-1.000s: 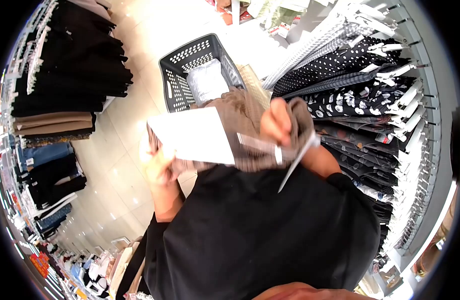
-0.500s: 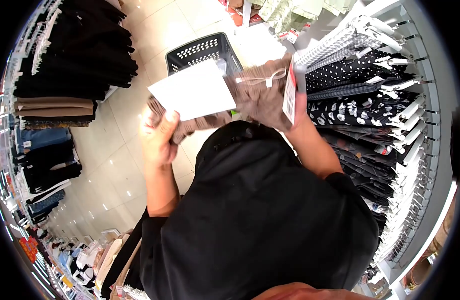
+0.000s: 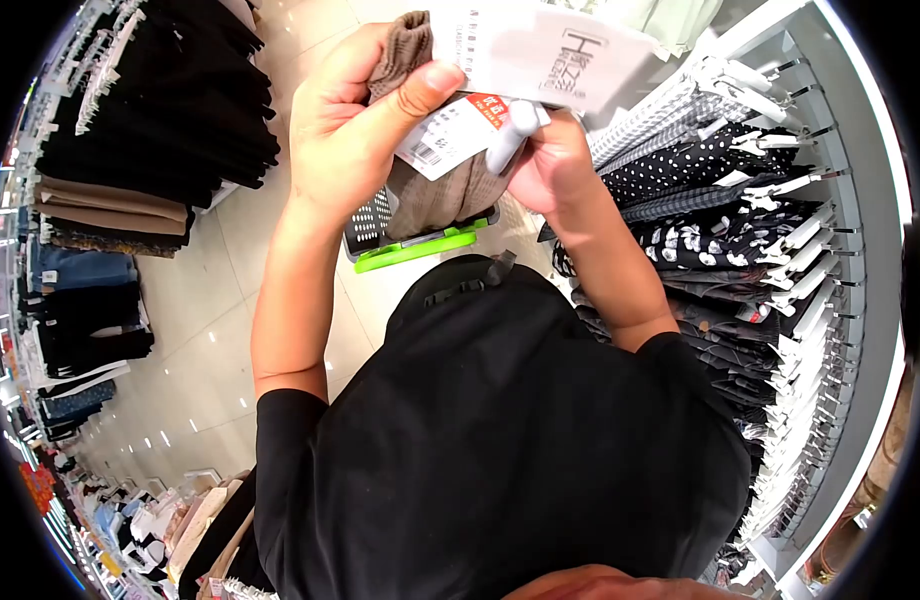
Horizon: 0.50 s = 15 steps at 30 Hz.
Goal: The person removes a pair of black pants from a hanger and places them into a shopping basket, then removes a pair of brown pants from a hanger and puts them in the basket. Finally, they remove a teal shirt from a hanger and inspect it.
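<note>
My left hand (image 3: 345,135) is closed on the ribbed waistband of a brown garment (image 3: 445,205), its thumb pressed along the edge. On the other side of the cloth, my right hand (image 3: 558,165) grips it with curled fingers, partly hidden behind the tags. A large white printed card (image 3: 530,50) sticks up from the garment between the hands. Below the card hang a white price label (image 3: 442,140) with a red top and barcode, and a grey security tag (image 3: 512,135). The lower part of the cloth hangs down over the basket.
A black shopping basket (image 3: 368,225) with a green handle (image 3: 420,250) is beneath the garment. To the right, patterned black clothes (image 3: 710,220) hang on a rack with white hangers. Black and brown clothes (image 3: 160,100) hang at the left. Pale floor tiles (image 3: 200,330) lie between.
Both hands have moved up and away from my body with the garment. The white card has turned from its blank side to print, and the price label now faces me.
</note>
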Motion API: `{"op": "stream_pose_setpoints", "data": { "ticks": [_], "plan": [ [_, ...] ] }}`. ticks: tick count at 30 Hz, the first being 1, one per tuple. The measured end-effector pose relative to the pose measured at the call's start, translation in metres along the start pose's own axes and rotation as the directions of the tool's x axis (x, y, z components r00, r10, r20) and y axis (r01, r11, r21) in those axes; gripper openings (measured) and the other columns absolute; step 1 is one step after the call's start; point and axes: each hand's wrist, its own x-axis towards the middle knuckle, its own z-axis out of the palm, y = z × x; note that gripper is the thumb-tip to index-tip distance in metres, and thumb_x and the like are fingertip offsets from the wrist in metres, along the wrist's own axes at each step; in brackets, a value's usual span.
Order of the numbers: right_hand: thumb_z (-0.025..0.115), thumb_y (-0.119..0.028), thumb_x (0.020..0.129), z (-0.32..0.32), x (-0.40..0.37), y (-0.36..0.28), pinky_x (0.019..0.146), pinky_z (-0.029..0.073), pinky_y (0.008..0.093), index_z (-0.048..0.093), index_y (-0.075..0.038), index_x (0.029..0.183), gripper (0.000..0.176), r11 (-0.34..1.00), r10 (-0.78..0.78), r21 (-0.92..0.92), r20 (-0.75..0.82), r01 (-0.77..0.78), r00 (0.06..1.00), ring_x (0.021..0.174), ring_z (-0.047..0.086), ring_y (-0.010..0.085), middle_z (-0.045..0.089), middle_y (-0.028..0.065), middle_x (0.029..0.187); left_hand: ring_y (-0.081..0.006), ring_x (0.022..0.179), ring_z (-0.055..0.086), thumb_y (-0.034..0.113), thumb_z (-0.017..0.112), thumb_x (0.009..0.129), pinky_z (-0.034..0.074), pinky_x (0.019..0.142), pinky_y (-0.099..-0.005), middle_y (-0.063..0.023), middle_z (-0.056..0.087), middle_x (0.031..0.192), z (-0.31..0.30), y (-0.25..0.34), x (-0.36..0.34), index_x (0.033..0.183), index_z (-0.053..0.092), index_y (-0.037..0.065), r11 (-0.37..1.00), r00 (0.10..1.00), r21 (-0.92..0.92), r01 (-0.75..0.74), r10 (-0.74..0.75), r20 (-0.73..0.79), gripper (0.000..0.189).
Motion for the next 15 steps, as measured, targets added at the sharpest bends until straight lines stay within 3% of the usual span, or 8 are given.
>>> {"op": "stream_pose_setpoints", "data": {
  "ticks": [3, 5, 7, 8, 9, 12, 14, 15],
  "plan": [
    [0.057, -0.012, 0.093, -0.003, -0.001, 0.009, 0.083, 0.050, 0.0307, 0.057, 0.001, 0.117, 0.028, 0.986, -0.122, -0.136, -0.222, 0.093, 0.967, 0.093, 0.062, 0.0172, 0.064, 0.0084, 0.103, -0.0085, 0.085, 0.063, 0.010, 0.070, 0.088, 0.050, 0.076, -0.0221, -0.0035, 0.067, 0.095, 0.000, -0.004, -0.003, 0.108, 0.064, -0.003, 0.999, 0.998, -0.012, 0.053, -0.052, 0.022, 0.024],
    [0.057, -0.014, 0.093, -0.013, 0.003, 0.006, 0.090, 0.050, 0.0317, 0.057, 0.001, 0.119, 0.030, 0.986, -0.131, -0.130, -0.178, 0.109, 0.975, 0.102, 0.062, 0.0190, 0.065, 0.0098, 0.110, -0.0083, 0.088, 0.062, 0.014, 0.070, 0.090, 0.049, 0.078, -0.0231, -0.0035, 0.066, 0.097, -0.002, -0.008, -0.007, 0.114, 0.061, -0.003, 0.996, 0.995, -0.021, 0.086, -0.085, 0.043, 0.031],
    [0.045, -0.034, 0.098, -0.018, 0.008, 0.000, 0.101, 0.047, 0.0448, 0.050, 0.003, 0.128, 0.048, 0.978, -0.207, -0.033, -0.146, 0.205, 0.967, 0.111, 0.060, 0.0282, 0.061, 0.0163, 0.121, -0.0134, 0.101, 0.055, 0.029, 0.063, 0.093, 0.045, 0.089, -0.0297, -0.0095, 0.056, 0.118, 0.003, -0.018, -0.020, 0.133, 0.045, -0.003, 0.994, 1.000, -0.108, -0.024, 0.022, -0.018, 0.054],
    [0.044, -0.040, 0.098, -0.016, 0.011, -0.010, 0.103, 0.045, 0.0445, 0.049, 0.002, 0.130, 0.053, 0.982, -0.149, 0.097, -0.122, 0.161, 0.981, 0.113, 0.059, 0.0295, 0.059, 0.0158, 0.124, -0.0153, 0.104, 0.053, 0.032, 0.061, 0.094, 0.044, 0.091, -0.0308, -0.0108, 0.052, 0.124, -0.004, -0.027, -0.027, 0.135, 0.043, -0.003, 0.999, 0.997, 0.003, -0.043, 0.043, -0.061, 0.057],
    [0.044, -0.037, 0.098, -0.022, 0.016, -0.021, 0.108, 0.041, 0.0446, 0.049, 0.000, 0.132, 0.050, 0.941, -0.147, 0.335, 0.260, 0.054, 0.955, 0.125, 0.052, 0.0294, 0.053, 0.0159, 0.134, -0.0172, 0.107, 0.051, 0.035, 0.060, 0.094, 0.044, 0.093, -0.0320, -0.0121, 0.048, 0.130, -0.014, -0.039, -0.037, 0.136, 0.042, -0.002, 0.992, 0.993, 0.115, -0.056, 0.068, -0.100, 0.059],
    [0.044, -0.037, 0.098, -0.015, 0.016, -0.061, 0.109, 0.041, 0.0449, 0.049, 0.000, 0.132, 0.050, 0.938, -0.245, 0.283, 0.128, 0.201, 0.961, 0.125, 0.052, 0.0296, 0.053, 0.0159, 0.134, -0.0211, 0.107, 0.052, 0.029, 0.056, 0.094, 0.044, 0.091, -0.0343, -0.0147, 0.051, 0.128, -0.046, -0.110, -0.098, 0.127, 0.050, -0.002, 0.921, 0.986, 0.366, 0.131, -0.082, -0.147, 0.046],
    [0.044, -0.037, 0.098, -0.012, 0.015, -0.085, 0.109, 0.040, 0.0451, 0.049, 0.000, 0.132, 0.051, 0.931, -0.306, 0.239, 0.095, 0.277, 0.947, 0.125, 0.052, 0.0297, 0.053, 0.0160, 0.134, -0.0350, 0.105, 0.056, 0.029, 0.057, 0.093, 0.043, 0.093, -0.0417, -0.0201, 0.060, 0.115, -0.062, -0.138, -0.142, 0.120, 0.057, -0.001, 0.665, 0.968, 0.727, 0.173, -0.253, 0.000, 0.041],
    [0.044, -0.037, 0.098, -0.011, 0.015, -0.095, 0.109, 0.040, 0.0452, 0.048, 0.000, 0.133, 0.051, 0.928, -0.329, 0.215, 0.084, 0.305, 0.941, 0.125, 0.052, 0.0298, 0.053, 0.0160, 0.134, -0.0374, 0.105, 0.056, 0.037, 0.056, 0.093, 0.043, 0.093, -0.0451, -0.0211, 0.062, 0.112, -0.068, -0.148, -0.159, 0.123, 0.057, 0.001, 0.609, 0.928, 0.775, 0.168, -0.363, 0.083, 0.047]
  ]
}}
